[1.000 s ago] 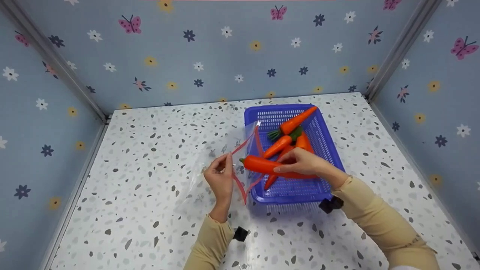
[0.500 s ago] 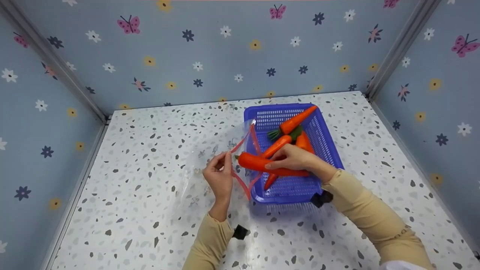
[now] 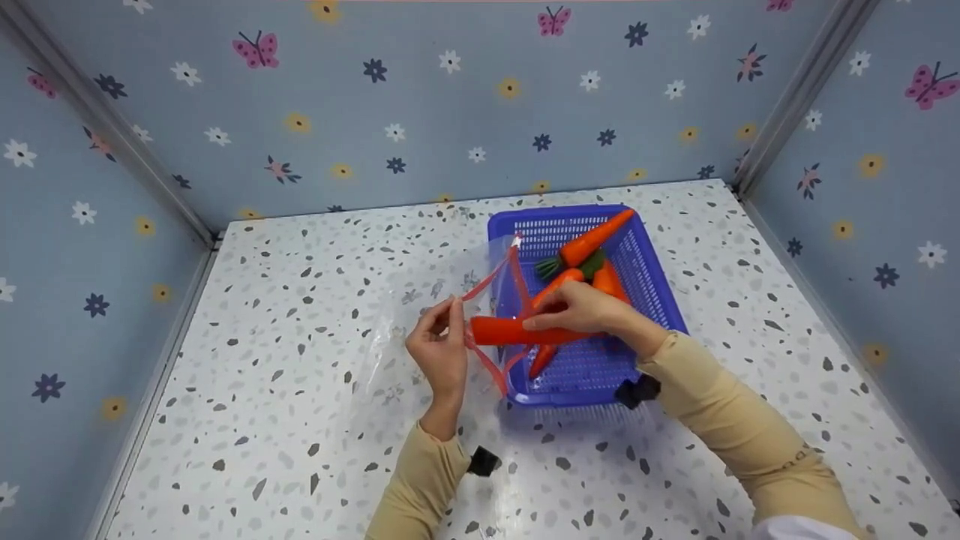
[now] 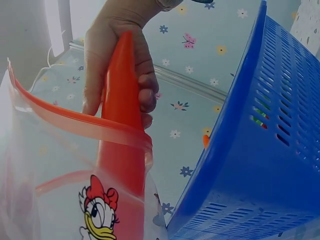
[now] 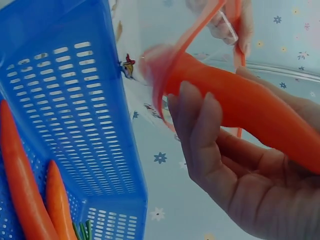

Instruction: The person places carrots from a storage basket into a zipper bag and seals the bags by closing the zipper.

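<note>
My left hand (image 3: 441,349) pinches the red-edged mouth of a clear zip bag (image 3: 386,352), which has cartoon figures printed on it. With my right hand (image 3: 581,309) I grip a long red-orange carrot (image 3: 499,331). Its thick end is inside the bag's mouth; its narrow end points back under my palm. In the left wrist view the carrot (image 4: 121,100) passes behind the red rim, beside a printed duck (image 4: 98,212). The right wrist view shows fingers (image 5: 207,125) and thumb around the carrot (image 5: 230,92). Its green stub is hidden now.
A blue plastic basket (image 3: 656,277) stands right of the bag, overlapped by its mouth. Several carrots lie in it, one (image 3: 596,236) leaning on the far right corner. Speckled white table (image 3: 262,352) extends left and in front. Patterned walls (image 3: 480,97) enclose the back and sides.
My right hand has moved left with the carrot, and its thick end has gone from outside the bag's mouth to inside. My left hand has stayed nearly still at the rim.
</note>
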`<state>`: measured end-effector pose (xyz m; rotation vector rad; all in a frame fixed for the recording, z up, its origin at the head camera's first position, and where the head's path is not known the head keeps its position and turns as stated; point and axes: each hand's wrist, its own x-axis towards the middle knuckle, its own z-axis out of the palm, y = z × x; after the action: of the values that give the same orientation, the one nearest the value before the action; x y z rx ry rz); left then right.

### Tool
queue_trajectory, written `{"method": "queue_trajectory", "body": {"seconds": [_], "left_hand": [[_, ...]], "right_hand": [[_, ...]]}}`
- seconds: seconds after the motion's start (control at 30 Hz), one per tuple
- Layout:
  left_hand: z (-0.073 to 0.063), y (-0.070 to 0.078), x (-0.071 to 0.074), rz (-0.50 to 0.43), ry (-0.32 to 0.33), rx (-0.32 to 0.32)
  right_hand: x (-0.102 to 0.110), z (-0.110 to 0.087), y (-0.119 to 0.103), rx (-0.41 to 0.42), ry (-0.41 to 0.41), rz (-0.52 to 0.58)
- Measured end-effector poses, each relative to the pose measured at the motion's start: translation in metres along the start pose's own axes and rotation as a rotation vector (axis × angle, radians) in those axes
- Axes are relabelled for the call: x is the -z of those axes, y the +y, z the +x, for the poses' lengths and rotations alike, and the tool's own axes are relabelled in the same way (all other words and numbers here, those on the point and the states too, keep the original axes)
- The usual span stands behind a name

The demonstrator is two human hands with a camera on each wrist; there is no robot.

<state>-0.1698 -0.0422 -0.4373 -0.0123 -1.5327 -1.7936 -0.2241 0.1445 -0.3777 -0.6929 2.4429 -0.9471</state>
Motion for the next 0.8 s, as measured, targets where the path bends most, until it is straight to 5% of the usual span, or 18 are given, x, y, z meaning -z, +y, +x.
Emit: {"method": "queue_trajectory", "body": {"seconds": [0.33, 0.8], "left_hand": [[0.002, 0.012, -0.002, -0.013, 0.026, -0.036], [0.004, 0.013, -0.003, 0.021, 0.047, -0.044]], "right_hand": [[0.014, 0.000, 0.000, -0.049, 0.026, 0.316], [0.033, 0.023, 0.027, -0.145, 0.367, 0.434]]}}
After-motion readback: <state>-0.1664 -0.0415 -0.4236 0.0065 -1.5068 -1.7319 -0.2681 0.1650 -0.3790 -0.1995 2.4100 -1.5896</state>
